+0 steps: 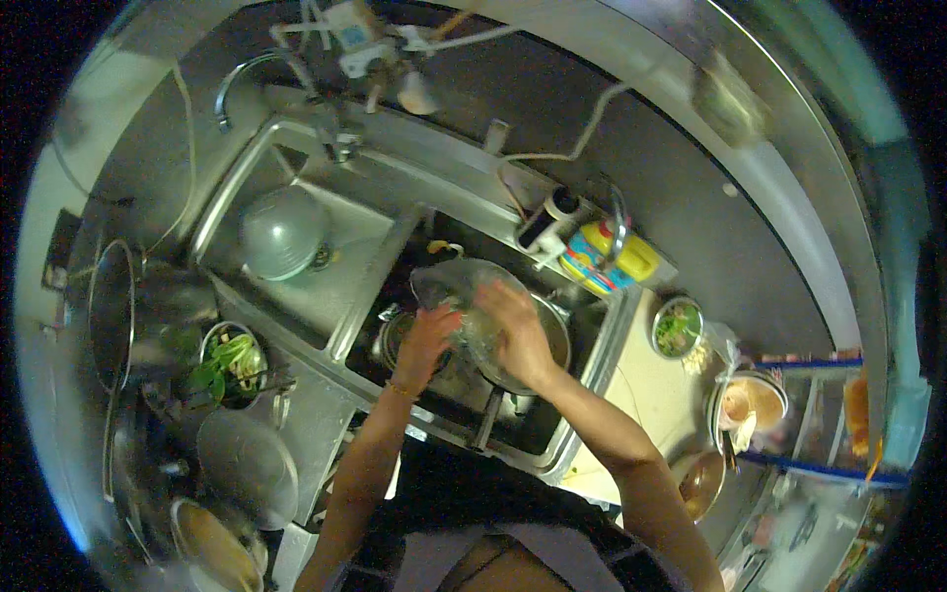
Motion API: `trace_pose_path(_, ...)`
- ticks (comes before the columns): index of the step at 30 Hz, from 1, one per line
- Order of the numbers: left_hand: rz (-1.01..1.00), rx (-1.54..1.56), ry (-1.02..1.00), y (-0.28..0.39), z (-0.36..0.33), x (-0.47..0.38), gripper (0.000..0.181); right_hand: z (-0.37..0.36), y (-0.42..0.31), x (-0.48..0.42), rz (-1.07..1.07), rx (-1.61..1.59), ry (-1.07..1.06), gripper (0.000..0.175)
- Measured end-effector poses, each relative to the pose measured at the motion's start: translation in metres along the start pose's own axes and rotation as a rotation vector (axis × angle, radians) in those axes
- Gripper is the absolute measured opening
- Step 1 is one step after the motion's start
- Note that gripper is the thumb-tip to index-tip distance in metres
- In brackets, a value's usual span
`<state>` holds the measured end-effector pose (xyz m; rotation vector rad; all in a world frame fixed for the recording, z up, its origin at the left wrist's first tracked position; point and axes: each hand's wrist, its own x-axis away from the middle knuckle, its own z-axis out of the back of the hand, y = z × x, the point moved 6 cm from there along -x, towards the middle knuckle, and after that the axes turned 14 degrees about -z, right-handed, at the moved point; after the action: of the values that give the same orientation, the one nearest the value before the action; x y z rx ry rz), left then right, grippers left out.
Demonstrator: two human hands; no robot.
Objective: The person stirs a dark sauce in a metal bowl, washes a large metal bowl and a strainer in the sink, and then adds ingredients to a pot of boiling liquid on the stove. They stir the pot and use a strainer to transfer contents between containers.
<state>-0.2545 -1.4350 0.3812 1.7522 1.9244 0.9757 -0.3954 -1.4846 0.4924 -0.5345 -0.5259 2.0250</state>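
Both hands are together above a pan (561, 331) on the dark stove, its handle (488, 418) pointing towards me. Between them is a crinkled, see-through thing, seemingly a clear plastic bag (451, 280), which hides part of the pan. My left hand (427, 344) has its fingertips on the bag's near left side. Over its right side, my right hand (518, 333) has bent fingers blurred by motion. What the bag holds cannot be made out.
A sink (355, 296) with an upturned translucent bowl (285, 233) lies to the left. Leafy greens fill a metal bowl (235, 362). A yellow bottle (610, 255) stands behind the stove. Chopped greens (677, 329) and stacked bowls (751, 403) are at the right.
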Motion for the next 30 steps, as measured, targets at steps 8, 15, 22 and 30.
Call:
trace_pose_path(8, -0.284, 0.390, 0.434, 0.075, 0.053, 0.002, 0.025, -0.130, 0.021, 0.049, 0.439, 0.337, -0.239, 0.041)
trace_pose_path(15, -0.678, 0.382, 0.546, 0.174, 0.246, -0.111, 0.044, -0.102, 0.062, 0.064, -0.043, 0.004, -0.083, 0.034)
trace_pose_path(22, -0.866, 0.284, 0.444, 0.222, 0.459, -0.230, 0.048, -0.113, 0.065, 0.083, -0.610, -0.336, -0.213, 0.027)
trace_pose_path(30, -0.282, -1.069, 1.241, 0.219, 0.492, -0.224, 0.024, -0.113, 0.046, 0.082, -0.409, -0.102, -0.164, 0.024)
